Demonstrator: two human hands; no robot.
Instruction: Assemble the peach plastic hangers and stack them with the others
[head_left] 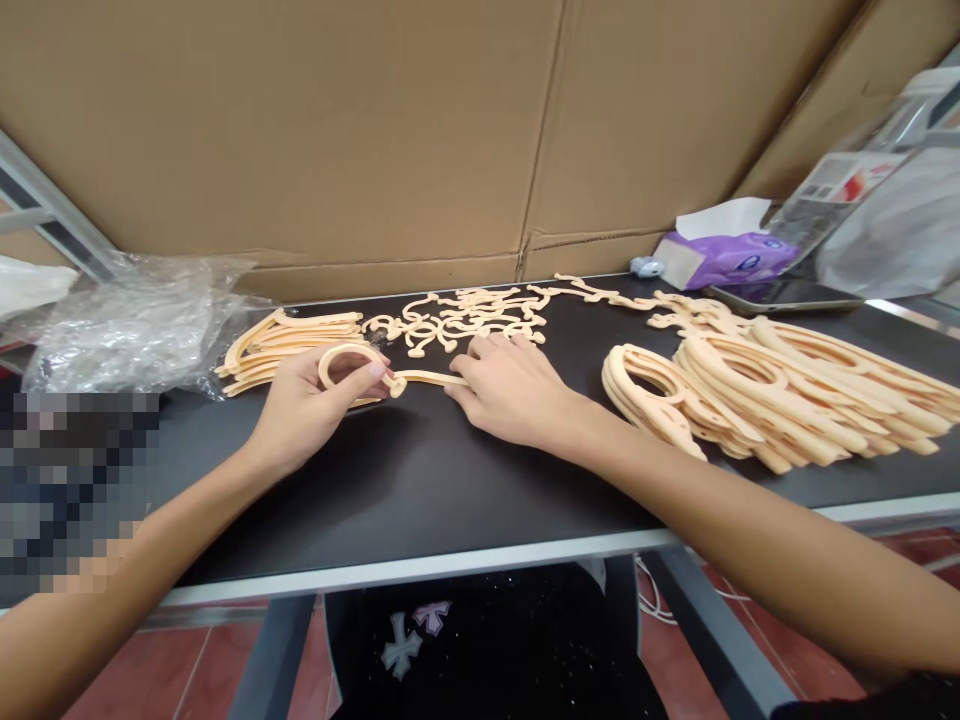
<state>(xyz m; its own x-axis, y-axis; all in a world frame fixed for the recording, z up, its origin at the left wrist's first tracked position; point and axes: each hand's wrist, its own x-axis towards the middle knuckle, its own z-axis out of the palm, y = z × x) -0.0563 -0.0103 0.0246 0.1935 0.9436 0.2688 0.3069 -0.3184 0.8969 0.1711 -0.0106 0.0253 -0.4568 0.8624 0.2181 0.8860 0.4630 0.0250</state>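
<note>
My left hand point(307, 395) is closed on a cream-coloured plastic piece with a ring point(325, 368) at one end, the thumb pressing near a small knob beside the ring. From there a slim bar point(427, 377) runs right to my right hand point(510, 390), which pinches its far end between thumb and forefinger. The other right fingers are bent over the near edge of a heap of small curved cream pieces point(472, 305). Just behind my left hand lies a stack of long, bowed cream strips point(300, 335).
Stacked cream pieces with round openings point(750, 390) cover the table's right side. Behind them are a phone point(787, 296) and a purple tissue pack point(739, 260). Clear plastic bags point(142, 320) lie at left. Cardboard point(300, 130) stands along the back. Part of the left edge is pixelated.
</note>
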